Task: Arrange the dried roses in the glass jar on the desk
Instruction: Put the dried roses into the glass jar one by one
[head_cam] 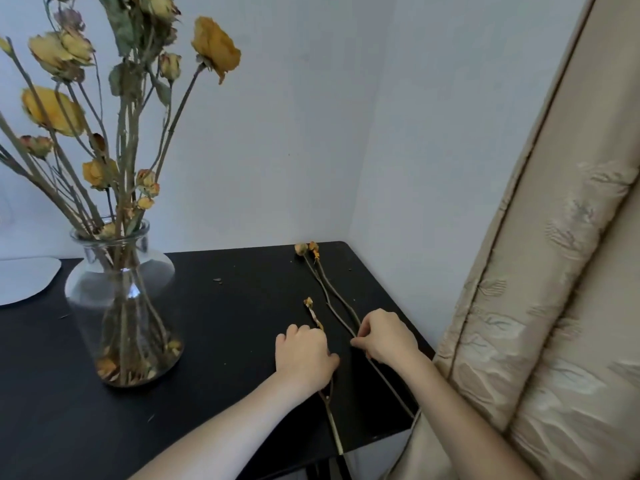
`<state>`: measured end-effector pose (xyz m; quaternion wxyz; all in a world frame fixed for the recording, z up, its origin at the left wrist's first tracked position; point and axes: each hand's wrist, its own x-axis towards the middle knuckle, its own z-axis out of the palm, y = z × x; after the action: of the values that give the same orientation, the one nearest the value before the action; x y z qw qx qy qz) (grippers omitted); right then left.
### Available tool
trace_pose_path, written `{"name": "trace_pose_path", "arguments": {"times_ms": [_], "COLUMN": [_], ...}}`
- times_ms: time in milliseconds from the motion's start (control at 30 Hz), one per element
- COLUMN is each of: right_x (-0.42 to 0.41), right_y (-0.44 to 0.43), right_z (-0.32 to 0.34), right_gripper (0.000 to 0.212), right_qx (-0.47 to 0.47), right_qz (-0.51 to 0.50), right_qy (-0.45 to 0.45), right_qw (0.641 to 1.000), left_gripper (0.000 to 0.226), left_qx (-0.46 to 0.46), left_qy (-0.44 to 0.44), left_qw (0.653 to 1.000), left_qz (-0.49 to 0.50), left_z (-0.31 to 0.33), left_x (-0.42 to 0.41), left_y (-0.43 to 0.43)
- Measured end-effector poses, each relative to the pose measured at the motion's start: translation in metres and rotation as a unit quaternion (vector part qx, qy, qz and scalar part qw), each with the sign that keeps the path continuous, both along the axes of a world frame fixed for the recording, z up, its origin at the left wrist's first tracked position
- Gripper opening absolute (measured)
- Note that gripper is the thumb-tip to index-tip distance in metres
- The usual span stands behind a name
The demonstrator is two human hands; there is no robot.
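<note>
Head view, desk [225, 341] corner. Left hand [304, 355]: knuckles up, fingers curled over short stem [334, 424], apparently gripping it mid-length. Right hand [388, 337]: just beside the left, fingertips pinched two long stems [332, 299]. These lay side by side, heads far from the hand, probably gathered so both could be lifted at once. Jar [156, 271]: stood well left of both hands, holding many roses [214, 46] upright and fanned. Three stems were not yet in it.

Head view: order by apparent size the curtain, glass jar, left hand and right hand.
1. curtain
2. glass jar
3. left hand, gripping the short rose, and right hand, pinching the long roses: alike, unranked.
</note>
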<state>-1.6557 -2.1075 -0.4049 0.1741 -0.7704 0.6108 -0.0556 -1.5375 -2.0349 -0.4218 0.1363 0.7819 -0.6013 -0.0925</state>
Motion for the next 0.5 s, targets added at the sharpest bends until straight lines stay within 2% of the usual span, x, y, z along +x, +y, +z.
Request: {"name": "trace_pose_path", "arguments": {"times_ms": [167,500], "right_x": [0.008,0.015], "right_y": [-0.002,0.004], "right_z": [-0.002,0.003], "right_gripper": [0.016,0.021], "right_qx": [0.026,0.058], "right_qz": [-0.021,-0.026], "right_qy": [0.005,0.011], "right_qw": [0.999,0.998], "left_gripper": [0.024,0.020], "left_qx": [0.033,0.033], "left_qy": [0.025,0.078], "left_qw": [0.999,0.995], "left_qz": [0.012,0.046], "left_z": [0.004,0.015], "left_x": [0.007,0.029], "left_y": [0.006,0.016]}}
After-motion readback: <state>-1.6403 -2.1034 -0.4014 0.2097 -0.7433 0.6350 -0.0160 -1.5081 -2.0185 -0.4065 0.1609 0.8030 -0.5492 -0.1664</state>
